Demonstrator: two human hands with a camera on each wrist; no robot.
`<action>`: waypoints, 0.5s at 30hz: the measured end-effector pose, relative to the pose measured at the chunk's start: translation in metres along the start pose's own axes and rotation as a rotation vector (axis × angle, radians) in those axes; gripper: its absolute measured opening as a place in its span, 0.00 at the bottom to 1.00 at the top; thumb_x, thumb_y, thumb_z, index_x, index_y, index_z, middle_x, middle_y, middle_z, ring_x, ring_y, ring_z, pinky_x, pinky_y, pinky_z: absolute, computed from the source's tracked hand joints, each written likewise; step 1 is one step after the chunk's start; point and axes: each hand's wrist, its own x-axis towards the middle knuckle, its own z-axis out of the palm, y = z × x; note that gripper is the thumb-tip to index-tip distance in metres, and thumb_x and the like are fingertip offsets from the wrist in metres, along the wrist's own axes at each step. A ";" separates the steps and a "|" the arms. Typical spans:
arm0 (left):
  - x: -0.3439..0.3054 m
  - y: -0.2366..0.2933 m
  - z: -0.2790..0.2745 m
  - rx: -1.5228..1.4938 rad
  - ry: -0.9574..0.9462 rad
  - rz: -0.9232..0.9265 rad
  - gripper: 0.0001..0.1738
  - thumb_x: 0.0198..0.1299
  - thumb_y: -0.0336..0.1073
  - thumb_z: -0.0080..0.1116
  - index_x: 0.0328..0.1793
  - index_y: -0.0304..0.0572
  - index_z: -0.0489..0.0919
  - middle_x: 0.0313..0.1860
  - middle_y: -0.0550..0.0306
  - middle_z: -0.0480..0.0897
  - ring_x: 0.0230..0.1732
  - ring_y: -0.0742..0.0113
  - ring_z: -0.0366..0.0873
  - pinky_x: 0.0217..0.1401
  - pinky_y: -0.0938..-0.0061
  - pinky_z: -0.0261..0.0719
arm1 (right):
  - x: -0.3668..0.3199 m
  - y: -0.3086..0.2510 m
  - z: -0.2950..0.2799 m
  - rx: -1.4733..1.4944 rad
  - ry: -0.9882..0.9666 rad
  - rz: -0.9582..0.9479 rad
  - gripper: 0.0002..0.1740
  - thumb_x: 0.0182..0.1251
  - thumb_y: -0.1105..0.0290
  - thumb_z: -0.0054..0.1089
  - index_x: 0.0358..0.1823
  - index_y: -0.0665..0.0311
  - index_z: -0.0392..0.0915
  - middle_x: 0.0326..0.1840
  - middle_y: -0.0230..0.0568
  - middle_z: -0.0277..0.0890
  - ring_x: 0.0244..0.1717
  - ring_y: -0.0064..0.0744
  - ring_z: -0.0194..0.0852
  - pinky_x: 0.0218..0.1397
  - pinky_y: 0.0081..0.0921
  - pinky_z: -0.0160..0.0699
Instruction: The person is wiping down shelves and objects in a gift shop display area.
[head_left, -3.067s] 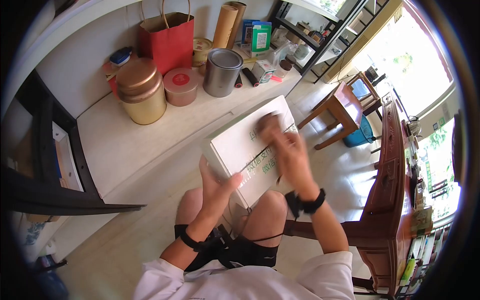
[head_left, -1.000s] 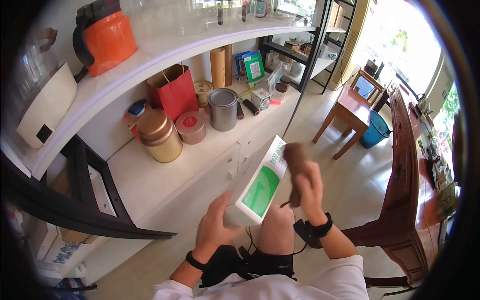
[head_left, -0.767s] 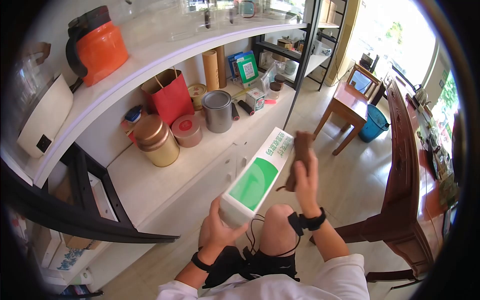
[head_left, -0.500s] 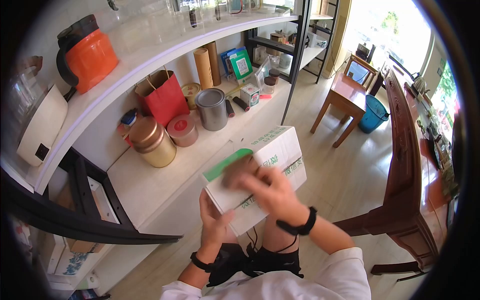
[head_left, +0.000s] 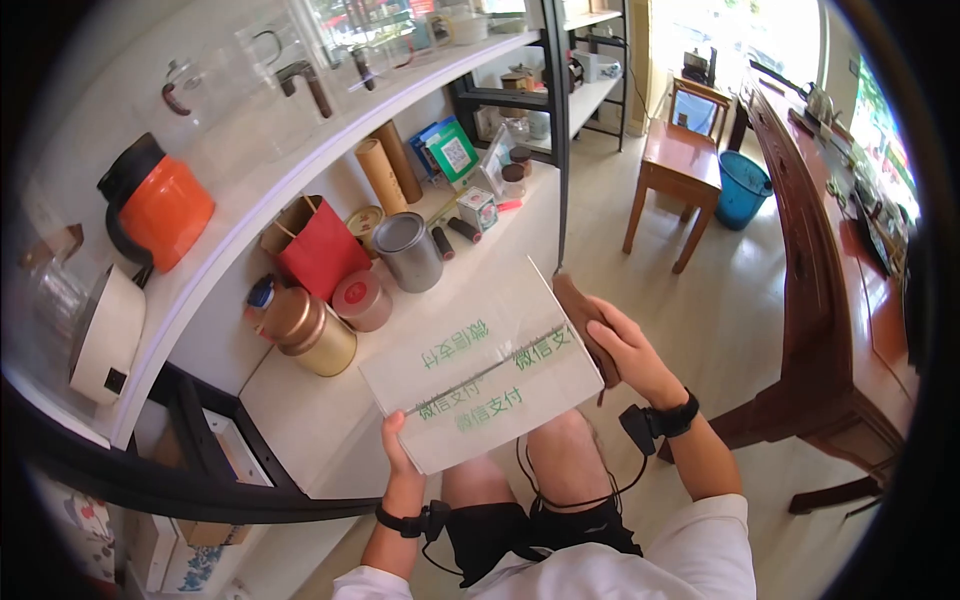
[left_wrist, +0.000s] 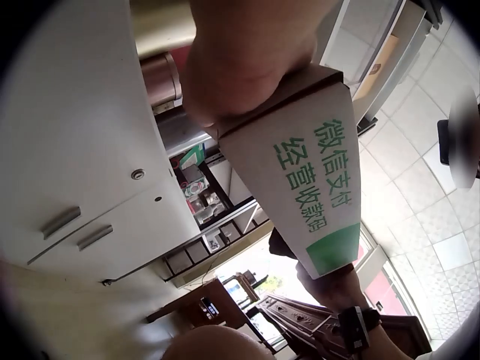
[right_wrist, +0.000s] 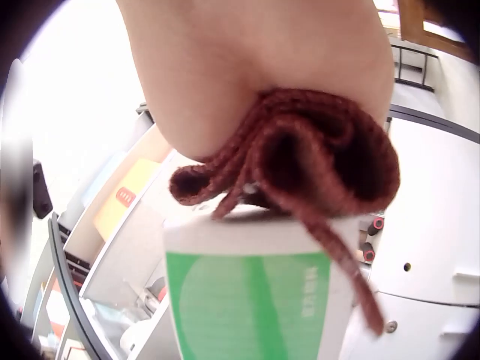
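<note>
A white cardboard box with green Chinese lettering and a taped seam is held over the knees in the head view. My left hand grips its near left corner, thumb on the top face. At the opposite end, my right hand holds a folded brown cloth along the box's edge. From the right wrist, the cloth shows as thick reddish-brown rolls with a thin loop hanging over the box's green-printed side. The left wrist view shows another lettered side of the box.
On the low cabinet stand a gold canister, a round pink tin, a grey metal can and a red paper bag. An upper shelf carries an orange jug. A wooden chair, a blue bucket and a carved desk stand at right.
The box has turned from its green side to its lettered taped face and now lies flatter. The right hand with the cloth has moved from across the box to its right end.
</note>
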 end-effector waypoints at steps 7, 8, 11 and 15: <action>0.012 -0.004 0.012 0.208 -0.067 0.060 0.41 0.56 0.51 0.56 0.70 0.29 0.67 0.61 0.40 0.78 0.59 0.48 0.79 0.62 0.61 0.78 | 0.022 -0.032 -0.007 -0.239 0.119 -0.265 0.24 0.79 0.70 0.47 0.73 0.69 0.63 0.59 0.42 0.69 0.61 0.31 0.66 0.68 0.23 0.61; 0.017 -0.001 0.015 0.174 -0.083 0.061 0.41 0.55 0.50 0.57 0.71 0.29 0.66 0.62 0.41 0.77 0.59 0.49 0.78 0.62 0.61 0.78 | 0.013 -0.026 -0.008 -0.251 0.103 -0.247 0.24 0.79 0.70 0.47 0.73 0.69 0.63 0.58 0.42 0.70 0.61 0.31 0.66 0.68 0.23 0.61; 0.029 0.007 0.019 0.076 -0.112 0.074 0.43 0.53 0.47 0.60 0.72 0.28 0.64 0.62 0.42 0.75 0.61 0.52 0.77 0.62 0.62 0.77 | -0.028 -0.008 -0.012 -0.253 0.046 -0.101 0.24 0.79 0.70 0.47 0.73 0.69 0.63 0.58 0.42 0.69 0.60 0.31 0.66 0.68 0.24 0.61; 0.023 0.002 0.037 0.107 -0.105 0.171 0.45 0.53 0.43 0.62 0.75 0.31 0.60 0.64 0.43 0.73 0.64 0.54 0.74 0.64 0.63 0.75 | -0.042 -0.013 0.001 -0.497 0.172 -0.145 0.24 0.75 0.75 0.51 0.71 0.69 0.66 0.57 0.46 0.68 0.58 0.38 0.67 0.65 0.26 0.65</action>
